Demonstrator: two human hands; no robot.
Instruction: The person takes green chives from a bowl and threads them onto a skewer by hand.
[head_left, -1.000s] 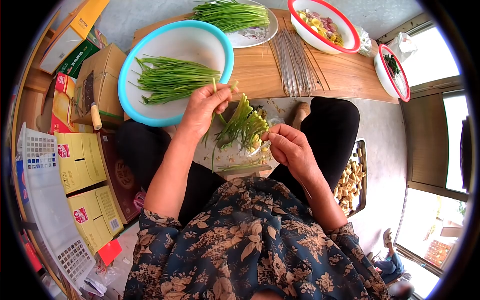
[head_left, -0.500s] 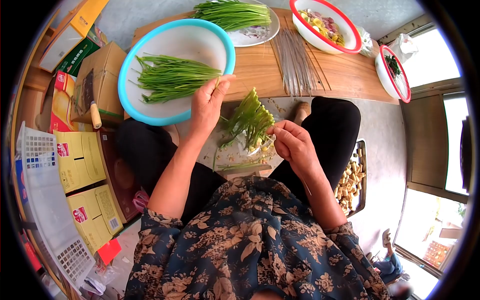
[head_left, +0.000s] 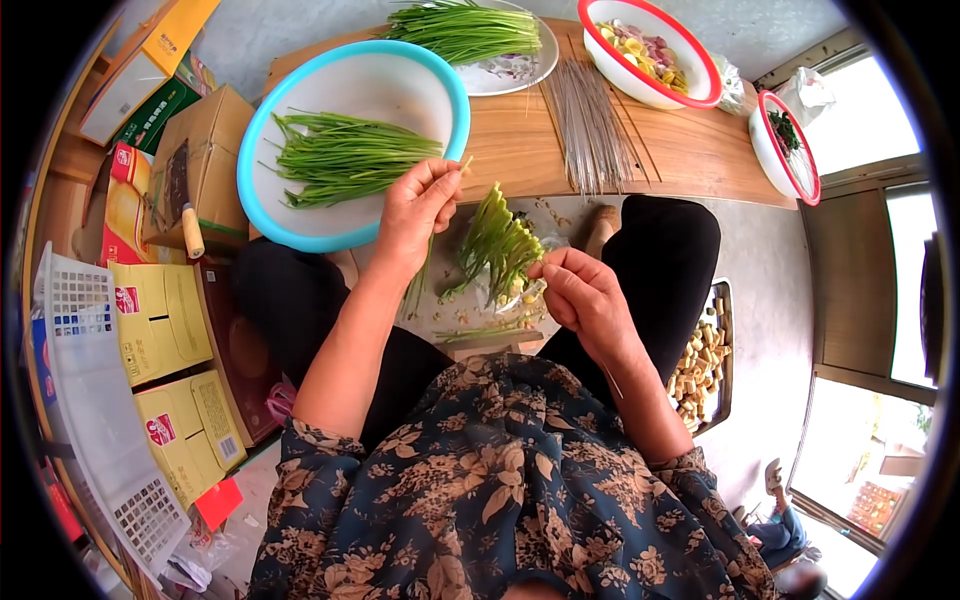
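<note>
My left hand (head_left: pixel 410 212) is closed in a pinch on green stalks, whose pale tips stick out above the fingers while the rest hangs below. It is beside the rim of the blue-edged basin (head_left: pixel 350 243), where more green stalks (head_left: pixel 350 158) lie. My right hand (head_left: pixel 582 292) pinches the end of a skewer threaded with a row of folded green stalks (head_left: pixel 498 245). The skewered row hangs between my hands, above the floor. A thin pale stick end shows at my right wrist.
On the wooden table (head_left: pixel 510 150) are a plate of green stalks (head_left: pixel 465 32), metal skewers (head_left: pixel 592 125) and red-rimmed bowls (head_left: pixel 650 52). Boxes (head_left: pixel 160 325) and a white basket (head_left: pixel 105 400) stand left. A tray of short pieces (head_left: pixel 704 370) lies right. Another person's leg (head_left: pixel 780 530) shows lower right.
My left hand moved up to the basin's edge, then slightly back down, and now has stalks hanging from it. The skewered row swung a little; my right hand stayed nearly in place.
</note>
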